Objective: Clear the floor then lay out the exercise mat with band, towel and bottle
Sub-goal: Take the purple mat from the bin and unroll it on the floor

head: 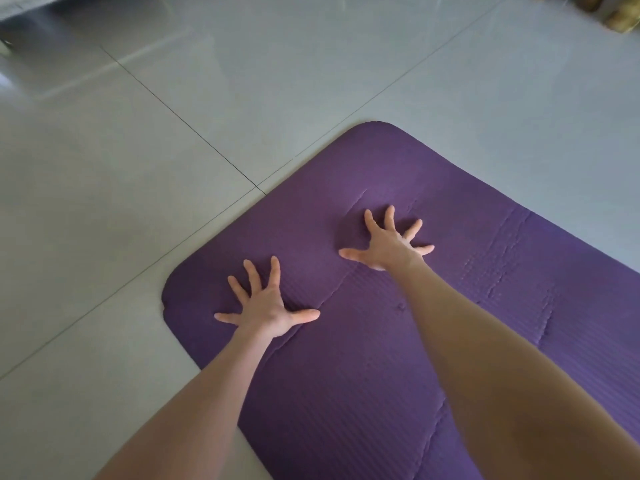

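Mat-laying looks nearly finished: the purple exercise mat (381,375) lies unrolled on the grey tiled floor (138,202), left hand (266,306) and right hand (389,244) splayed flat pressing its end, while band, towel and bottle are nowhere in view.

Seen from my remote station, this looks like an indoor room in a home, though I cannot tell which room. Large glossy grey floor tiles (114,258) with thin dark grout lines (194,129) fill the view and carry soft reflections toward 11 o'clock. A purple ribbed foam exercise mat (363,393) lies flat on them, running from the centre out to 4 o'clock. A blurred pale furniture edge (34,12) shows at 10 o'clock. A blurred yellowish object (620,15) at 2 o'clock is too unclear to name.
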